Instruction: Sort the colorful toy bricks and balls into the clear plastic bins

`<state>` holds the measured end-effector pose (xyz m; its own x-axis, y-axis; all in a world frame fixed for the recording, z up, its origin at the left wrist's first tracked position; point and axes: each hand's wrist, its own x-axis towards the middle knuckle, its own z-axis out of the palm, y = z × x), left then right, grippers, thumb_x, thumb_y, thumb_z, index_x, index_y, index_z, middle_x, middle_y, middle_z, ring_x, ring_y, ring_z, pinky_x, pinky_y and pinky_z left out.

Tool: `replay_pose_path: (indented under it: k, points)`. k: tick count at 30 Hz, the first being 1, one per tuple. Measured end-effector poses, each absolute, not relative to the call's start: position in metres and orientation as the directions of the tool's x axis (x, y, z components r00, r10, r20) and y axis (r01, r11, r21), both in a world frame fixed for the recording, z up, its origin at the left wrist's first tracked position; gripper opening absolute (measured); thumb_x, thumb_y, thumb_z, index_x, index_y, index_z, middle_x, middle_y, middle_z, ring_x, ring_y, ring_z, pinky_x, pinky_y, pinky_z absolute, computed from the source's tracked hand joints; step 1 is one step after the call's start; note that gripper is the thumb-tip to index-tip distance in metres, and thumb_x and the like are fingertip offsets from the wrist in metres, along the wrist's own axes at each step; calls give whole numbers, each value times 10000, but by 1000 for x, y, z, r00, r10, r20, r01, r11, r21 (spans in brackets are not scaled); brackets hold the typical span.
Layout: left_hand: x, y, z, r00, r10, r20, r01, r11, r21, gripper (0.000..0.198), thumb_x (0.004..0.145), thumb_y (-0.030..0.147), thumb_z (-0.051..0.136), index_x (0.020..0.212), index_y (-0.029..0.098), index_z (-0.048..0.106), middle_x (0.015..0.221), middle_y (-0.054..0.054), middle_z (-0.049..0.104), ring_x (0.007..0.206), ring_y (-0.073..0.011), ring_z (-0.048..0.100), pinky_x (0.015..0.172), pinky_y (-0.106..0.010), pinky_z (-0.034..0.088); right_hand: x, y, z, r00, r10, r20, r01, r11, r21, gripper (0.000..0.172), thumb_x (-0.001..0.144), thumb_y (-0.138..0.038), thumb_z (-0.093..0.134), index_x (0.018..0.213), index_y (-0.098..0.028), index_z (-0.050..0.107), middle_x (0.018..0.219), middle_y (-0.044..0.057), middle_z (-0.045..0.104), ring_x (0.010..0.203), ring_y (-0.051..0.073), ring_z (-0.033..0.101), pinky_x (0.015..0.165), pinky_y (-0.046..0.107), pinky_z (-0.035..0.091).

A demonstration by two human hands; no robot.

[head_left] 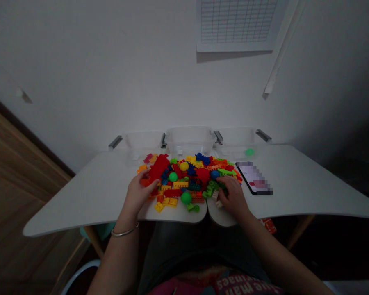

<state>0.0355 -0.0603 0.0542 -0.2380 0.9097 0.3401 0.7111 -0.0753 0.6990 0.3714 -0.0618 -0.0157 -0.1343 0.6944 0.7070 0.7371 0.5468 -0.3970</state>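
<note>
Left grip (137, 190) is partly closed around the near end of a long red piece (159, 167), with thumb and fingers parted by its width, at the left edge of the brick pile (194, 186). Right grip (233, 194) is half curled over the pile's right edge, fingers bent down among small pieces; whether it has hold of one I cannot tell. Behind the pile rises a pale wall (110, 82). Beneath the pile, a white worktop (89, 188) spreads well out to both sides, its near edge notched just in front of the pile. The pile itself is a loose, mixed heap of bright plastic bricks and balls. Three clear boxes stand in a row along its far side: a middle box (190, 135), a left box (144, 139) and a right box (236, 137). Just right of the pile lies a phone (252, 176), its screen blurred. The long red piece tilts up over the pile's left part. Of the balls, a yellow ball (184, 166) sits toward the pile's far side, a blue ball (215, 175) at its right, close to the right fingertips. Smallest, a whitish brick (215, 195) lies at the pile's near right, beside the right thumb.
</note>
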Motion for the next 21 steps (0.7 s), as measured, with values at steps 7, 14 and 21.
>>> replay_pose_path:
  k: [7,14,21]
  points:
    - [37,-37,66,-421,852,310,287,-199,937,596,676,436,675,1194,161,565,1088,-100,678,949,-216,657,842,-359,542,372,-62,-16,-136,696,705,725,554,-408,319,822,-154,505,1120,-206,606,1123,100,668,1103,280,571,1004,515,434]
    - [17,9,99,-545,653,526,617,-113,779,603,745,408,655,1283,186,499,1054,-80,675,957,-208,648,923,-391,477,374,-59,-18,-169,671,722,716,587,-378,318,823,-147,510,1123,-205,601,1124,93,672,1110,272,567,1012,511,433]
    - [13,28,110,-436,725,533,855,149,496,551,812,476,602,1293,225,509,1019,-103,703,1033,-299,623,978,-501,363,374,-59,-18,-157,680,716,724,572,-384,324,819,-154,511,1124,-211,605,1126,91,673,1110,279,570,1005,519,439]
